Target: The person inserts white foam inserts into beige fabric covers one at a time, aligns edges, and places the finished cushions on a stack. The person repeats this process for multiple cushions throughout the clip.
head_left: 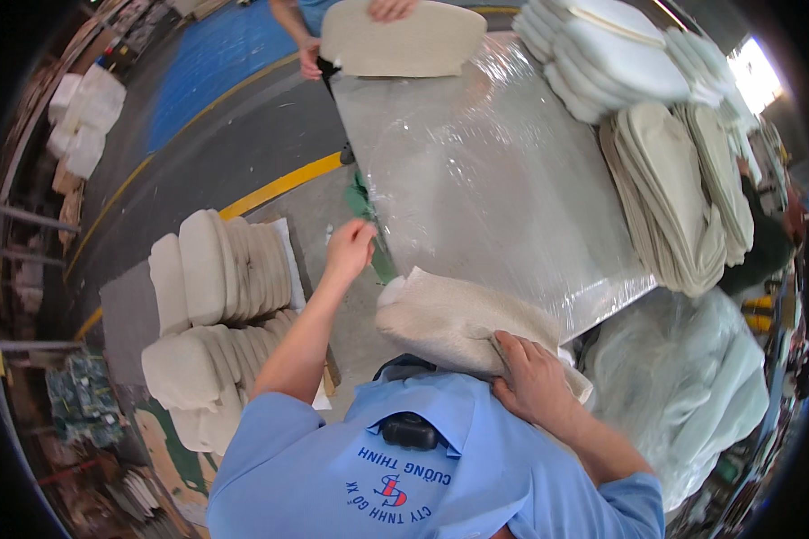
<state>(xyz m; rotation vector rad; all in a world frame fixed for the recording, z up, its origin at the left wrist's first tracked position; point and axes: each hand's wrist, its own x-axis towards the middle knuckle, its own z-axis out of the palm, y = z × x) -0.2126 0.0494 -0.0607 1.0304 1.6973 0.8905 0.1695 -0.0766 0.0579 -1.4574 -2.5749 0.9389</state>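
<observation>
Right hand [532,382] is clamped on the beige upholstered cushion [463,323] at the near corner of the plastic-wrapped counter [485,171], pinning it against the blue shirt [422,467]. Left hand [351,247] floats loose and empty off the counter's left edge, above the stacked cushions [216,305] on the floor. I'd bring that free hand under the cushion's far end before lifting, since it looks floppy.

The person wears a light blue short-sleeved work shirt [440,467] with a collar and dark blue and red printing across the chest. A small black device [410,430] hangs at the collar. Both forearms are bare below the sleeves.
</observation>
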